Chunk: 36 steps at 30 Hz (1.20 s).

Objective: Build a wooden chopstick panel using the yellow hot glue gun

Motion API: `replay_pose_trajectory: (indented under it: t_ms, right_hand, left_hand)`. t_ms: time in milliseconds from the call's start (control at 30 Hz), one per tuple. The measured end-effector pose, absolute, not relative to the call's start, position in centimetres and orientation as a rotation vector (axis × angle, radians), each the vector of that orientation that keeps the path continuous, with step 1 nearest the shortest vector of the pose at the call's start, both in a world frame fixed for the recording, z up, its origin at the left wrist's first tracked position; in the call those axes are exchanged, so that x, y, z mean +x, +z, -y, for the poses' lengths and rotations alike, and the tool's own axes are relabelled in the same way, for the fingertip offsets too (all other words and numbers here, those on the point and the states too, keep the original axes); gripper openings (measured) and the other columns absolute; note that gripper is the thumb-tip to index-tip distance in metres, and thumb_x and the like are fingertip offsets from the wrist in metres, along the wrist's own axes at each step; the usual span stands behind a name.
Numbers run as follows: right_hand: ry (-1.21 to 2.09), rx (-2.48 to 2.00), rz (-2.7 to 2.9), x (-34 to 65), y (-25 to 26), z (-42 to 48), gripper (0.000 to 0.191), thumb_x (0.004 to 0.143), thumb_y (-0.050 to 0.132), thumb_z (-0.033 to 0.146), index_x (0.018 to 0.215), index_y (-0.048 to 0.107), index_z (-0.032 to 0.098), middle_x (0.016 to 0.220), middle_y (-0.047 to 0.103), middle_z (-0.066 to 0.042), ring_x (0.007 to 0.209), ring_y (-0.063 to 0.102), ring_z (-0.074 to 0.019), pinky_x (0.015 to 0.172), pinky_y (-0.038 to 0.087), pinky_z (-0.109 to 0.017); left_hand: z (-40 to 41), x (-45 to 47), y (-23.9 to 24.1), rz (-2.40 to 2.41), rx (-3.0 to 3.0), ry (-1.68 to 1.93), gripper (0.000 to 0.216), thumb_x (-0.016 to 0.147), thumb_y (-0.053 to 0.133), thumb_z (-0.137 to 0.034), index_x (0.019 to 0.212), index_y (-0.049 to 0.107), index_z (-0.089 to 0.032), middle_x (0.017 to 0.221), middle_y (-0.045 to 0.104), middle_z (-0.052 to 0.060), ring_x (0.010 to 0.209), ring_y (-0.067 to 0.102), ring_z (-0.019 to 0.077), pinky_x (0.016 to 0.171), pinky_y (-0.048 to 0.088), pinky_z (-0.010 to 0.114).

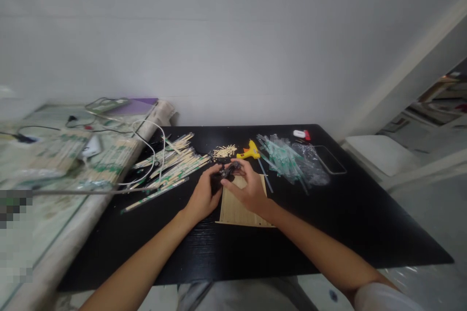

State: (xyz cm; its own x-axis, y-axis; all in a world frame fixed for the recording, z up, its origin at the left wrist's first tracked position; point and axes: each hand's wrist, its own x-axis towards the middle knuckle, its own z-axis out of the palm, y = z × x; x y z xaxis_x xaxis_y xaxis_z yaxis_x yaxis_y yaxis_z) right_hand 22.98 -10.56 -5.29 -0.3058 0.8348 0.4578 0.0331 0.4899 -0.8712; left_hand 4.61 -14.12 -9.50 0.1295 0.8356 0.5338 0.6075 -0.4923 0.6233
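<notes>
My left hand (204,197) and my right hand (248,187) meet over the middle of a black table (328,223). Together their curled fingers grip a small dark tool (225,171), possibly cutters. The tool is too small and dark to name surely. Under and just right of my hands lies a flat panel of joined wooden sticks (239,209). A small heap of short cut stick pieces (225,151) lies just beyond my hands. A yellow glue gun (248,151) rests beside that heap.
Wrapped chopsticks (171,167) lie in a pile to the left, with a white cable (153,148) looping over them. Empty clear wrappers (292,158) are heaped to the right, near a phone (330,159) and a small white and red item (301,134). A cluttered surface adjoins on the left.
</notes>
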Motion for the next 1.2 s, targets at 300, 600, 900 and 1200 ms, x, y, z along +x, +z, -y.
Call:
replay_pose_trajectory:
  t_ms: [300,600,900,1200]
  right_hand:
    - [1.051,-0.791,1.788,24.0,-4.8,10.2,0.047,0.088,0.074,0.043,0.126,0.056,0.023,0.126,0.068,-0.011,0.108,0.071,-0.0230,0.098,0.058,-0.043]
    - [0.815,-1.221,2.469,29.2,-7.6,9.5,0.089,0.070,0.090,0.041,0.146,0.050,0.019,0.160,0.035,-0.021,0.151,0.032,-0.0389,0.123,0.029,-0.058]
    - [0.612,-1.308,2.800,27.5,-5.3,5.2,0.110,0.052,0.095,0.058,0.144,0.052,0.014,0.129,0.054,-0.020,0.121,0.050,-0.0416,0.105,0.042,-0.057]
    - [0.832,-1.332,2.784,26.8,-5.4,2.2,0.108,0.044,0.096,0.056,0.136,0.055,0.018,0.122,0.063,-0.016,0.109,0.061,-0.0362,0.090,0.049,-0.043]
  left_hand:
    - [13.8,4.2,-8.5,-1.625,1.979,1.094,0.012,0.092,0.060,-0.034,0.088,0.061,-0.022,0.082,0.070,0.002,0.074,0.066,0.0200,0.071,0.050,0.031]
    - [12.6,3.1,-9.1,-1.771,1.684,1.259,0.039,0.094,0.059,-0.052,0.071,0.060,-0.020,0.064,0.059,-0.002,0.065,0.055,0.0181,0.063,0.042,0.027]
    - [12.0,2.6,-8.9,-1.740,1.579,1.269,0.039,0.092,0.058,-0.053,0.072,0.060,-0.020,0.064,0.059,-0.002,0.064,0.054,0.0182,0.065,0.043,0.028]
    - [12.1,2.7,-9.2,-1.726,1.626,1.274,0.037,0.093,0.057,-0.052,0.075,0.060,-0.020,0.069,0.061,-0.001,0.069,0.056,0.0190,0.069,0.044,0.029]
